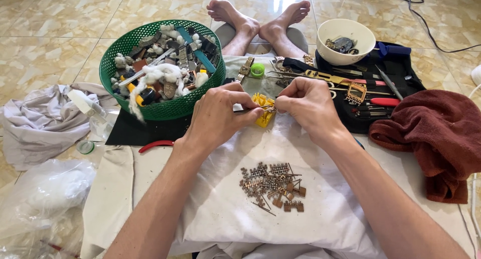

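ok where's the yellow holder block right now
In the head view, the yellow holder block sits mid-frame on the white cloth, between both hands' fingers, right of the green basket.

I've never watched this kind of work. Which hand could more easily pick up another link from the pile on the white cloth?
Probably the right hand. The pile of small metal links lies below and slightly right of the yellow block, closer to it, while the left hand seems to be steadying a thin tool there.

Take the green basket (163, 106) of watch parts as your landmark. To its right you have a white bowl (345, 41) holding small metal pieces, standing on a black tool roll (396, 68); further right lies a dark red towel (433, 138). Left of the basket sits a crumpled grey cloth (42, 123), and below that a clear plastic bag (45, 194).
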